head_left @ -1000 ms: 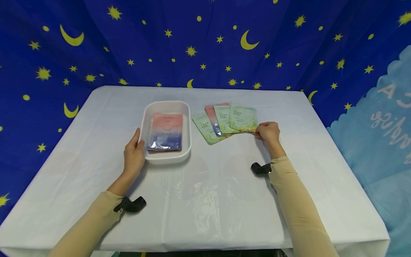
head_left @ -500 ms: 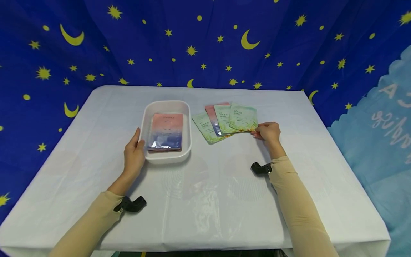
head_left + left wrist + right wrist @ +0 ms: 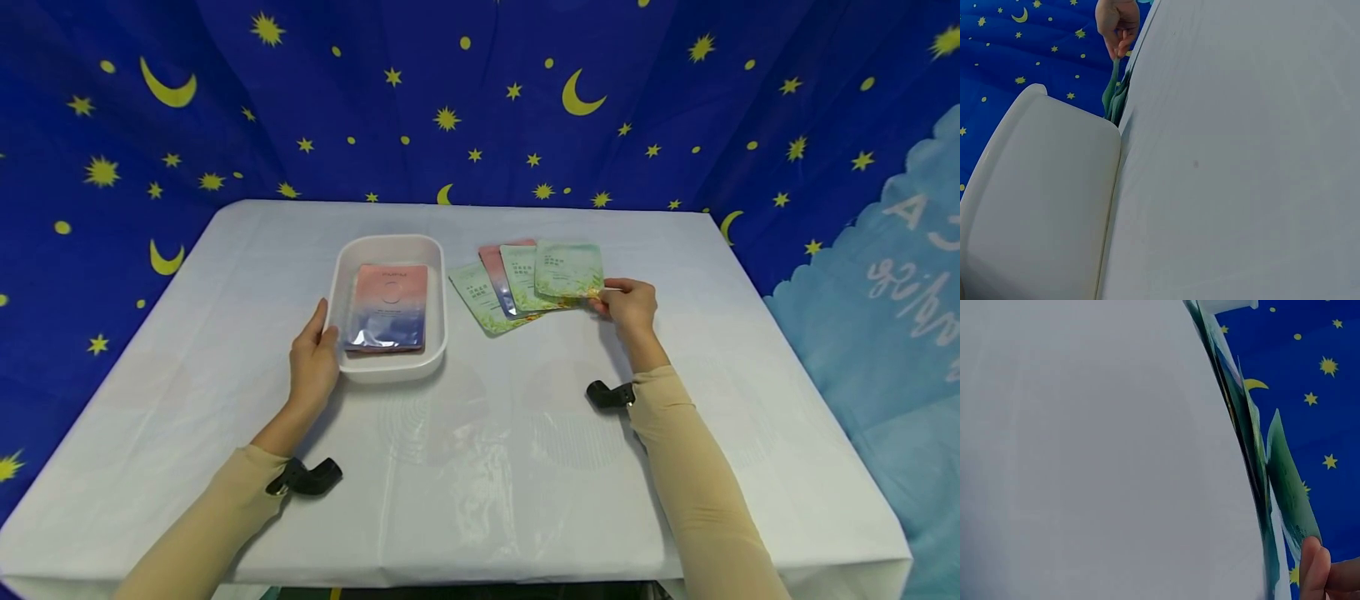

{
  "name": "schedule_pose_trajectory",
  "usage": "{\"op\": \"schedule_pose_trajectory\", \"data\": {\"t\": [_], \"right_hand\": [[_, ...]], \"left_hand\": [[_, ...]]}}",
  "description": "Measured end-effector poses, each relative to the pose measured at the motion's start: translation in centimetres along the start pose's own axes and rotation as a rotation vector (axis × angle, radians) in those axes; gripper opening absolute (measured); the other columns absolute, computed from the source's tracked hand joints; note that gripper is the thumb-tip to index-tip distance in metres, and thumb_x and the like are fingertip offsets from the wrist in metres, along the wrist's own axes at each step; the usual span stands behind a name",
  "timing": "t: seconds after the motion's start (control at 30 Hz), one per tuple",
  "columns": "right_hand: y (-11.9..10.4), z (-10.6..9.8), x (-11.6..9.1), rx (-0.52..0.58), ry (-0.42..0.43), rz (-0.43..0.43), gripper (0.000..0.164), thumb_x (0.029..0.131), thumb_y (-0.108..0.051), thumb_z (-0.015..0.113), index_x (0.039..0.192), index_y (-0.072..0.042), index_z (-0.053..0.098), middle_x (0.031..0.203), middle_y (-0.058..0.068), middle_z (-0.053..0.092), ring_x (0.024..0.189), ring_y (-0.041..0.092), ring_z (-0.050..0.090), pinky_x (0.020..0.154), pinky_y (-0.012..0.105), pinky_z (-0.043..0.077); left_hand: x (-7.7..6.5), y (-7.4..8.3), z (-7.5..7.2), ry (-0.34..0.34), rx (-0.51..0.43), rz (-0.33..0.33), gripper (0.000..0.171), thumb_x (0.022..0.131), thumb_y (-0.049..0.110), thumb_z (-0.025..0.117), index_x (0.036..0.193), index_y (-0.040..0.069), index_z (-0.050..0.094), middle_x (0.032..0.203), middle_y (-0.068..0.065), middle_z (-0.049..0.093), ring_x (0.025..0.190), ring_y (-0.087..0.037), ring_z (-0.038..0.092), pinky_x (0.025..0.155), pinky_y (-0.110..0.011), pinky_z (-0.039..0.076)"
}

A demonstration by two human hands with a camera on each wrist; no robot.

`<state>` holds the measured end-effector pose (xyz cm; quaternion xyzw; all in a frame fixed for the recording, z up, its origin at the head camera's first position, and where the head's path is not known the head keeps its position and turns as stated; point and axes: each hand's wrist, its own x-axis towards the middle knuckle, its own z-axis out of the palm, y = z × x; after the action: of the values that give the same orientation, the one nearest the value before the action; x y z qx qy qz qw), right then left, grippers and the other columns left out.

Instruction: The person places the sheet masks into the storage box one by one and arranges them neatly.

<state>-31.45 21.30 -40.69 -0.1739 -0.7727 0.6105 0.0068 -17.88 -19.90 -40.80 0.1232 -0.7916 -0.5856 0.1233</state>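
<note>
My right hand (image 3: 630, 308) pinches the lower right corner of a pale green face mask packet (image 3: 568, 268). In the right wrist view that packet (image 3: 1291, 481) tilts up from the ones below it, with thumb and finger at its corner. Beneath and left of it, more packets lie fanned out: a pink-and-blue one (image 3: 493, 267) between green ones (image 3: 480, 298). My left hand (image 3: 313, 362) rests against the left side of a white plastic tub (image 3: 390, 371), fingers extended along its wall. Inside the tub lies a pink-to-blue packet (image 3: 390, 304), with another edge showing under it.
A white cloth covers the table (image 3: 487, 467). Behind it hangs a blue curtain (image 3: 405, 92) with yellow moons and stars. A light blue cloud panel with lettering (image 3: 885, 317) is at the right. Each wrist wears a black camera mount (image 3: 307, 478).
The top green packet has risen at its held corner and shifted slightly, as my right hand lifts a little. The left hand and the tub stay in place.
</note>
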Motion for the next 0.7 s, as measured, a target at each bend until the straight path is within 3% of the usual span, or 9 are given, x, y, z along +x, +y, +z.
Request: {"op": "schedule_pose_trajectory", "data": {"t": [0.13, 0.4, 0.7], "right_hand": [[-0.3, 0.1, -0.2, 0.012, 0.005, -0.045, 0.037, 0.093, 0.003, 0.056, 0.13, 0.005, 0.059, 0.096, 0.013, 0.061, 0.054, -0.001, 0.064, 0.066, 0.018, 0.059], [-1.6, 0.8, -1.0, 0.053, 0.025, -0.115, 0.033, 0.09, 0.007, 0.058, 0.123, 0.008, 0.063, 0.075, 0.001, 0.059, 0.052, -0.001, 0.063, 0.065, 0.019, 0.06], [-3.7, 2.2, -2.4, 0.15, -0.015, -0.153, 0.033, 0.091, 0.01, 0.057, 0.123, 0.011, 0.061, 0.073, 0.0, 0.06, 0.053, 0.001, 0.064, 0.06, 0.015, 0.058]], "left_hand": [[0.1, -0.1, 0.0, 0.002, -0.005, 0.003, 0.052, 0.102, 0.003, 0.036, 0.153, 0.003, 0.024, 0.16, -0.011, 0.023, 0.147, -0.025, 0.022, 0.122, -0.037, 0.021], [0.1, -0.1, 0.1, 0.002, -0.008, 0.003, 0.052, 0.102, 0.003, 0.037, 0.153, 0.003, 0.025, 0.16, -0.01, 0.024, 0.147, -0.024, 0.022, 0.122, -0.036, 0.022], [0.2, -0.2, 0.1, 0.013, -0.015, 0.0, 0.052, 0.102, 0.002, 0.037, 0.152, 0.001, 0.027, 0.159, -0.011, 0.025, 0.147, -0.024, 0.023, 0.122, -0.036, 0.022]]}}
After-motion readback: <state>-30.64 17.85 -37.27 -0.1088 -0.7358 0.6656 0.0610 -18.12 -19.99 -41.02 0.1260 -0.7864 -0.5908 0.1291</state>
